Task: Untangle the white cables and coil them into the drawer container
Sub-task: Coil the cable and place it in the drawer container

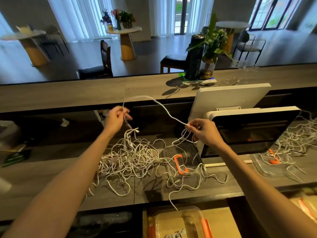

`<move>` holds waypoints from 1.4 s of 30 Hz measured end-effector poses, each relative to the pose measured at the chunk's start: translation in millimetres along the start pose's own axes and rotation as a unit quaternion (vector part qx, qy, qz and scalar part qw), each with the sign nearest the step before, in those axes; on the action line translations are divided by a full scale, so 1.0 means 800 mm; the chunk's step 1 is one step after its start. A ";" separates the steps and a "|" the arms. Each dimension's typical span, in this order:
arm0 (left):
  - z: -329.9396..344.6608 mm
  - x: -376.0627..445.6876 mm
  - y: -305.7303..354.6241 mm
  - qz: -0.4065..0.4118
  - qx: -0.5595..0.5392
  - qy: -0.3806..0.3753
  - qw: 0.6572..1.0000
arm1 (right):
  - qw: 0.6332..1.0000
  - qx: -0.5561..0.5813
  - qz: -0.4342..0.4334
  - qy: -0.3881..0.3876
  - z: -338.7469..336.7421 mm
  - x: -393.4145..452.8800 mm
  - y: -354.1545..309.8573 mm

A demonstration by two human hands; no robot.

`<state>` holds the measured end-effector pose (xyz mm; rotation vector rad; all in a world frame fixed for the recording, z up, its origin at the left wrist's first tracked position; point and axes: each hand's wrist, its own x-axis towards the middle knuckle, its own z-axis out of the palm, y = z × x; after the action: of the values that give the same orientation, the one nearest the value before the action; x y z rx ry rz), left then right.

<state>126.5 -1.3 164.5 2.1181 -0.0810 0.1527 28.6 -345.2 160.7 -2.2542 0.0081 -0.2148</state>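
Two hands up over the surface (51,170), one white cable (164,109) strung between them. Left hand (114,118) pinches one end of it, fingers curled, the short tail dropping toward the heap. Right hand (204,133) pinches the other side and has a few loops (184,137) hanging from its fingers, so the coil is building there. Neither hand is spread.

Step, as I read it: one cable mostly free of the tangle, being wound into a coil at the right hand. Early in the task, since the bulk is not sorted.

Where the stuff is:
- Main tangle (135,158) lies on the surface below and between both hands.
- Second tangle (295,140) sits far to the right of the right hand, past the monitor (248,131).
- Clear lid with orange clips (180,162) lies flat under cables, below the right hand.
- Drawer container (178,220) is open at the near edge, below the right hand, nearest the person. Something white lies in its bottom, probably cables already coiled in; can't confirm.

Next move calls for:
- feeding the slack span from the left hand into the loops, keeping loop size even
- checking the left tail isn't caught in the heap before pulling
- then lowering the coil down and back into the container without it springing open.
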 end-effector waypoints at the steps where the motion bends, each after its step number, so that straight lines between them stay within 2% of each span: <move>1: -0.002 0.006 0.025 0.011 -0.029 0.015 0.999 | 1.000 0.002 0.008 -0.006 0.005 -0.001 -0.001; 3: -0.005 0.013 0.070 0.025 -0.080 0.029 0.996 | 1.000 0.013 0.019 -0.019 0.013 -0.005 -0.003; 6: -0.005 0.011 0.118 0.055 -0.149 -0.011 0.987 | 0.999 0.020 0.015 -0.033 0.020 -0.009 -0.006; 8: -0.002 0.006 0.139 0.085 -0.154 -0.036 0.984 | 0.999 0.041 0.002 -0.034 0.020 -0.012 -0.011; 13: 0.023 -0.011 0.156 0.143 -0.037 -0.184 0.972 | 0.988 0.148 -0.018 -0.036 0.017 -0.013 -0.038; 16: 0.037 -0.028 0.138 0.162 0.031 -0.218 0.962 | 0.984 0.173 -0.017 -0.027 0.016 -0.017 -0.049; 19: 0.053 -0.051 0.109 0.162 0.043 -0.206 0.964 | 0.992 0.124 -0.009 -0.012 0.015 -0.032 -0.042; 23: 0.074 -0.095 0.052 0.090 0.038 -0.187 0.977 | 0.997 0.004 0.056 -0.047 0.023 -0.069 -0.003; 27: 0.093 -0.149 -0.001 0.061 0.010 -0.194 0.979 | 0.983 -0.078 0.119 -0.120 0.026 -0.118 0.051; 32: 0.121 -0.214 -0.067 0.050 0.065 -0.187 0.979 | 0.949 -0.203 0.169 -0.174 0.026 -0.180 0.133; 35: 0.141 -0.238 -0.089 -0.012 0.059 -0.173 0.983 | 0.929 -0.221 0.226 -0.192 0.043 -0.210 0.176; 37: 0.151 -0.250 -0.094 -0.065 0.043 -0.202 0.976 | 0.914 -0.246 0.251 -0.205 0.058 -0.230 0.193; 40: 0.157 -0.265 -0.089 -0.041 0.026 -0.249 0.967 | 0.899 -0.241 0.304 -0.203 0.077 -0.259 0.220; 42: 0.156 -0.273 -0.081 -0.028 0.017 -0.257 0.966 | 0.898 -0.235 0.300 -0.219 0.082 -0.268 0.226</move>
<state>-72.7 -74.7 14.1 2.1433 -0.3266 -0.4353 -159.9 -394.0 -51.1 -2.5967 0.5618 0.6975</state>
